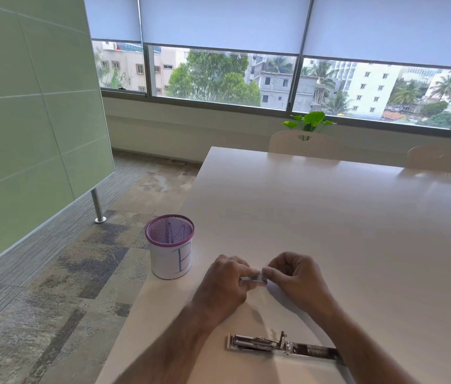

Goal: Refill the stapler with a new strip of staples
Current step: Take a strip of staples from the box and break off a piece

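Observation:
A metal stapler (274,345) lies opened flat on the white table (329,217), near the front edge, between my forearms. Beyond it, my left hand (223,284) and my right hand (293,275) meet over the table. Both pinch a small silvery strip of staples (254,278), one hand at each end. The strip is held a little above the tabletop, level, and partly hidden by my fingers. The stapler's right end is covered by my right forearm.
A purple mesh pen cup (170,249) wrapped in white paper stands at the table's left edge, close to my left hand. Two white chairs (304,144) sit at the far side. A green partition (25,120) stands left, over carpet floor.

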Demonstrator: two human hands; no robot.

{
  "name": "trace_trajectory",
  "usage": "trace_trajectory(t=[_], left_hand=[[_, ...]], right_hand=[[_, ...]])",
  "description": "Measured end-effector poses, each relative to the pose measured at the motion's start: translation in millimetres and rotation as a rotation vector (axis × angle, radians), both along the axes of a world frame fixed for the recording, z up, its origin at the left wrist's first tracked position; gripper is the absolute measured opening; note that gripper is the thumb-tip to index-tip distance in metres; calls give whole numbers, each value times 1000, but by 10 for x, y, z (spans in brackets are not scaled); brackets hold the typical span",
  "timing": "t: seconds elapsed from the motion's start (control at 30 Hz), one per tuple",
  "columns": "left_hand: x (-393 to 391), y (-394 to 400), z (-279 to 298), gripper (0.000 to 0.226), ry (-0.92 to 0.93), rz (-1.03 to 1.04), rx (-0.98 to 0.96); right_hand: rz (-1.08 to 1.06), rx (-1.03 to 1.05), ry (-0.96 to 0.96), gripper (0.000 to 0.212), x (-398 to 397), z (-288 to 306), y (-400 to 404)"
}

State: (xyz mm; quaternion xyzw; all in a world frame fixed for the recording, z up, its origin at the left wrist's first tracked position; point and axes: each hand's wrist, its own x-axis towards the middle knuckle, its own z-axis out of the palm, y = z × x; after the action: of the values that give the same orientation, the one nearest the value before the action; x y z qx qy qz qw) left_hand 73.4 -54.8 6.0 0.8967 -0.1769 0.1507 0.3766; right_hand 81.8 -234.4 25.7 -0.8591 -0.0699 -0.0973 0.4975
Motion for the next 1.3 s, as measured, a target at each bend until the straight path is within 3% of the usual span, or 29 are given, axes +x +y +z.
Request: trace_trajectory(t=[0.33, 0.73, 0.93, 1.1, 1.3], left_hand=[[-5, 5, 22, 28, -33, 15, -30], [18, 4, 2, 33, -18, 31, -11], [20, 4, -19, 34, -23, 32, -14], [25, 4, -14, 31, -25, 30, -11], [35, 8, -32, 32, -29, 32, -6]], right_hand=[[155, -134, -74, 10, -37, 44, -11], [61, -297, -185, 23, -3, 28, -91], [80, -215, -173, 28, -4, 28, -111], [98, -167, -134, 22, -3, 37, -97], [131, -311, -214, 12, -31, 35, -82]])
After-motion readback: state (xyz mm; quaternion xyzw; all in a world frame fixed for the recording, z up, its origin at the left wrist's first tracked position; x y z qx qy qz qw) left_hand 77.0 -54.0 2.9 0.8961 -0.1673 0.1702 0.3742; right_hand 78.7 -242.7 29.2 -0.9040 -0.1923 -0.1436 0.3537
